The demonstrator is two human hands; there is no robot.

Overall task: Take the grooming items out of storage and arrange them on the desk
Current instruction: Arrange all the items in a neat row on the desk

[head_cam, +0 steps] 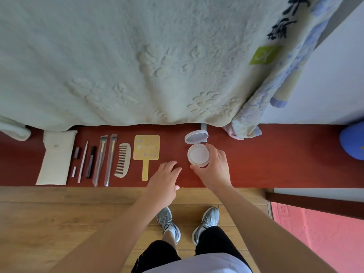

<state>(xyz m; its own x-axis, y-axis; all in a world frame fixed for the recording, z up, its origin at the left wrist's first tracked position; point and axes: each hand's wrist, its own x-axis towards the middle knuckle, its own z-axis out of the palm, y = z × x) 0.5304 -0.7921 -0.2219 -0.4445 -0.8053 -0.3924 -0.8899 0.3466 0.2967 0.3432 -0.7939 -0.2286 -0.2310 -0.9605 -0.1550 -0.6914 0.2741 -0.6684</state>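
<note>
Counter (pixel 275 154): red-brown strip, mid-frame
Blanket (pixel 118 56): pale green, upper frame
Floor (pixel 49 213): wood, lower left
Left hand (pixel 164 180): fingers spread, empty
Right hand (pixel 215 168): gripping open compact (pixel 198 152)

Little legible writing in view

Large dark brush-style characters run along the patterned blanket (pixel 291 20) at the upper right, too distorted to read; its green label (pixel 264 55) carries a pale mark that cannot be made out.

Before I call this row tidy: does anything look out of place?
The compact lies open, lid up, in the right hand, apart from the neat row that ends at the yellow mirror. Nothing looks spilled or damaged.
</note>
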